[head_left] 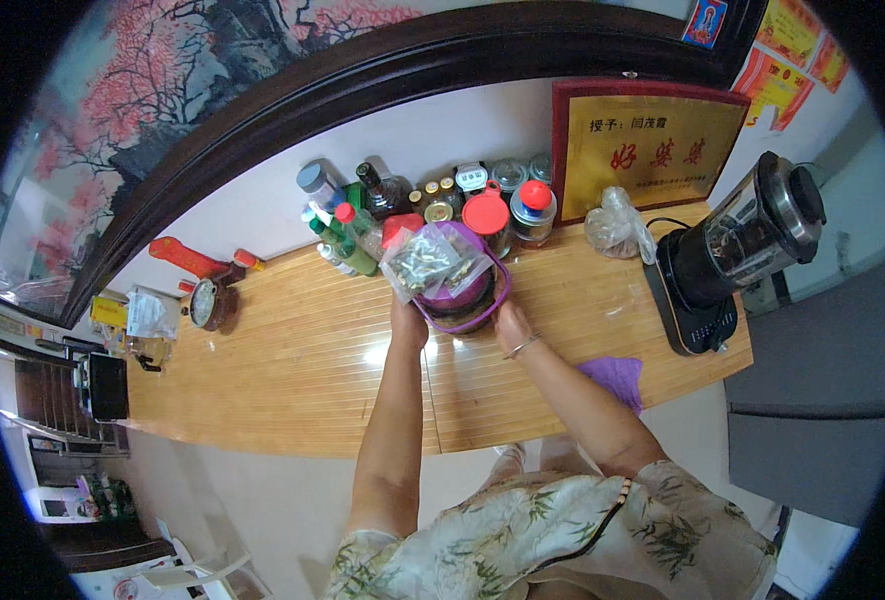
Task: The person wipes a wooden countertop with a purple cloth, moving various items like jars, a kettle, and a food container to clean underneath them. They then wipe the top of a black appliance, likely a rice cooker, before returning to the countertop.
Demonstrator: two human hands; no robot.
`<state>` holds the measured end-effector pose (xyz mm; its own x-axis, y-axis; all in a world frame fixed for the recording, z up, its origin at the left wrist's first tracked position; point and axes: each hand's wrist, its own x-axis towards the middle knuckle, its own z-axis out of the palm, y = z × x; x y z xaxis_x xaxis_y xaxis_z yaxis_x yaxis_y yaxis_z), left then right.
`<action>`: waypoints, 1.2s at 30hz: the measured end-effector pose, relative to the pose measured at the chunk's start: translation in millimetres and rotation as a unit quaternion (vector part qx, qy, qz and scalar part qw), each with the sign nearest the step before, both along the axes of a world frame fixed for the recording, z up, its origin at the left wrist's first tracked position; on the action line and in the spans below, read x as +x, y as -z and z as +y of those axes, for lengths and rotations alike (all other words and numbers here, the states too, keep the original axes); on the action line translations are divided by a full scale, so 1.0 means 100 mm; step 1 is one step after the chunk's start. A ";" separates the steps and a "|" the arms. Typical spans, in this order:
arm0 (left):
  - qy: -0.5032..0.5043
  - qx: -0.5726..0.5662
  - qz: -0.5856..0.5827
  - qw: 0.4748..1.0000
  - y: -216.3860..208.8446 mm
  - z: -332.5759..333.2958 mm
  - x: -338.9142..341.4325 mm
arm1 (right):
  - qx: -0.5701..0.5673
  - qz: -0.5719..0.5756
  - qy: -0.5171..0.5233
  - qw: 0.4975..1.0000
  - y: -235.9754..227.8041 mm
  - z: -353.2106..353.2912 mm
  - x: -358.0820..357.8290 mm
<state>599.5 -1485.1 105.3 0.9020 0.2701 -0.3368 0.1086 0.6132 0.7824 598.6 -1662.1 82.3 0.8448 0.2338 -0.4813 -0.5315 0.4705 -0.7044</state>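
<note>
Between my two hands is a large jar with a purple lid [466,291] and a purple carrying handle. My left hand [409,325] is closed against its left side, and my right hand [510,328] grips its right side. On top of the lid lies a clear plastic bag [433,262] with small pale and greenish contents. Just behind the jar stand a red-lidded jar [487,216] and another jar with a red cap [534,212]. Part of the jar's body is hidden by the bag and my hands.
Bottles, including a green one [360,258], crowd the wall. A blender [738,240] stands at the right, beside a knotted plastic bag [618,226] and a framed gold plaque [653,145]. A purple cloth [615,380] hangs over the wooden table's [293,370] front edge. A small pot [209,304] sits left.
</note>
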 end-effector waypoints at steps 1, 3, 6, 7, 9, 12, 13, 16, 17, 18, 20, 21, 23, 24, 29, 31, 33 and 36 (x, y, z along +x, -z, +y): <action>0.001 -0.001 0.002 1.000 -0.06 -0.02 0.00 | 0.019 -0.027 0.013 0.999 0.14 0.04 0.04; 0.007 -0.010 -0.038 0.999 0.26 0.27 0.09 | 0.007 -0.063 -0.010 0.998 0.16 0.20 0.06; 0.010 -0.002 -0.044 0.999 0.44 0.23 0.18 | -0.129 -0.072 -0.070 0.987 0.15 0.26 0.19; -0.004 0.020 -0.049 0.999 0.35 0.17 0.14 | -0.178 -0.067 -0.086 0.978 0.18 0.20 0.22; 0.016 0.014 -0.065 0.998 0.36 0.19 0.09 | -0.278 -0.045 -0.132 0.951 0.25 -0.11 0.08; -0.099 0.074 -0.047 0.991 0.53 0.09 -0.11 | -0.299 -0.236 -0.023 0.924 0.13 -0.54 -0.28; -0.105 0.113 -0.011 0.988 0.55 0.00 -0.24 | -0.338 -0.270 -0.028 0.901 0.14 -0.81 -0.43; -0.108 0.194 0.062 0.973 0.66 -0.38 -0.75 | -0.607 -0.332 -0.094 0.716 0.17 -1.74 -1.03; -0.105 0.197 0.062 0.973 0.81 -0.49 -0.94 | -0.647 -0.335 -0.113 0.676 0.23 -1.92 -1.27; -0.059 0.267 0.054 0.960 0.95 -0.62 -1.10 | -0.687 -0.337 -0.129 0.631 0.29 -2.05 -1.45; 0.048 0.512 -0.009 0.858 1.00 -0.93 -1.30 | -0.711 -0.302 -0.187 0.607 0.40 -2.14 -1.72; 0.072 0.564 -0.092 0.818 0.96 -1.09 -1.32 | -0.721 -0.283 -0.216 0.594 0.47 -2.20 -1.77; 0.145 0.593 -0.139 0.779 0.81 -1.30 -1.29 | -0.724 -0.278 -0.233 0.586 0.48 -2.20 -1.56; 0.157 0.582 -0.132 0.787 0.72 -1.40 -1.22 | -0.719 -0.294 -0.236 0.583 0.44 -2.22 -1.37; 0.174 0.588 -0.131 0.779 0.63 -1.90 -0.53 | -0.714 -0.304 -0.241 0.582 0.45 -2.51 -0.24; 0.169 0.585 -0.118 0.784 0.61 -2.13 -0.21 | -0.702 -0.287 -0.253 0.601 0.41 -2.70 0.05; 0.146 0.575 -0.110 0.797 0.70 -2.21 0.06 | -0.695 -0.301 -0.240 0.608 0.53 -2.82 -0.03; 0.133 0.580 -0.141 0.791 0.67 -2.42 0.43 | -0.695 -0.307 -0.239 0.605 0.58 -3.01 -0.45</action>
<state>643.0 -1727.1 38.7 0.9739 0.0371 0.2241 -0.1671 -0.5510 0.8176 553.3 -1962.8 24.6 0.9596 0.2529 -0.1235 0.1905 -0.9067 -0.3763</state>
